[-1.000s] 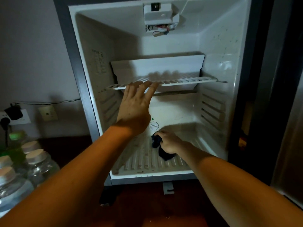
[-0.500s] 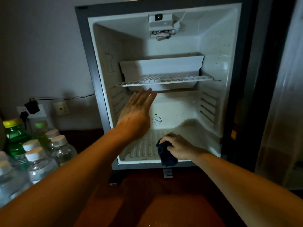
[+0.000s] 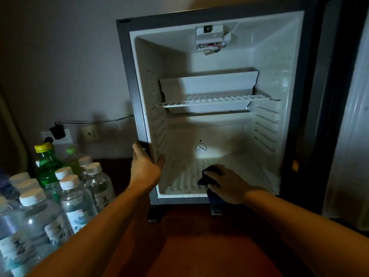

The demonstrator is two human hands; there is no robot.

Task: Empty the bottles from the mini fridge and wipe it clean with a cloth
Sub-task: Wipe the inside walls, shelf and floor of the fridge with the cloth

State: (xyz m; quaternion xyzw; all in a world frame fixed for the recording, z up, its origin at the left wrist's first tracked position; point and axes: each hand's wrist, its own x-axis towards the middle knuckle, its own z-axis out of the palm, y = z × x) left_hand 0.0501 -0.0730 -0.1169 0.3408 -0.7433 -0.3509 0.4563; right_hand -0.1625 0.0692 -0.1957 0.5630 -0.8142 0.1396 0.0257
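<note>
The mini fridge (image 3: 287, 56) stands open, white inside, with no bottles in it and one wire shelf (image 3: 211, 100) halfway up. My left hand (image 3: 146, 166) grips the fridge's left front edge low down, thumb inside and fingers round the outer frame. My right hand (image 3: 229, 184) presses a dark blue cloth (image 3: 209, 172) onto the ribbed floor near its front lip. Several clear water bottles (image 3: 73, 198) with white caps stand outside at the lower left, along with a green bottle (image 3: 47, 166) with a yellow cap.
The fridge door (image 3: 339, 96) hangs open at the right, dark. A wall socket with a black plug (image 3: 58, 132) and a cable sit on the wall left of the fridge. Brown wooden surface (image 3: 199, 246) lies in front, under my arms.
My left hand left the wire shelf, came down and took hold of the fridge's left edge. My right hand slid the cloth along the floor. The view pulled back.
</note>
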